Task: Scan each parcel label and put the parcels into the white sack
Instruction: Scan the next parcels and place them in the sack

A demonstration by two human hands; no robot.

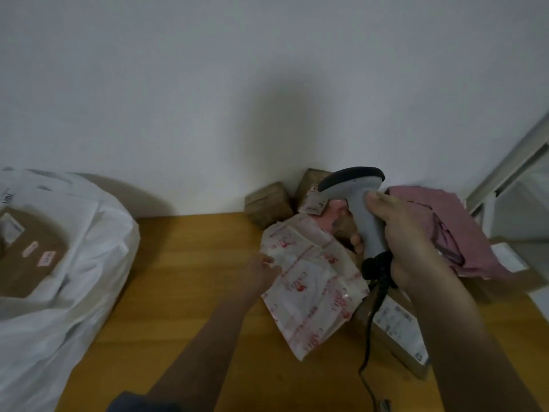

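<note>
Head view, scanner: right hand (416, 248) wraps the grey scanner (361, 209) by its handle, head raised and facing away toward the pile.
Head view, parcel: white red-printed mailer (312, 281) lies on the table (190, 278), left of and below the scanner.
Head view, left hand: left hand (264, 270) pinches the mailer's left edge.
Long axis: runs diagonally, far-left to near-right.
Label: not visible on the upper face; probably underneath.
Sack: white sack (89, 233) far left, nearer the left hand.

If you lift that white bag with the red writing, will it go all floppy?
Probably yes: the white and red parcel bag looks thin and crinkled, so it should sag. It seems light, since the left hand holds just its edge. The shiny plastic may be slippery.
</note>
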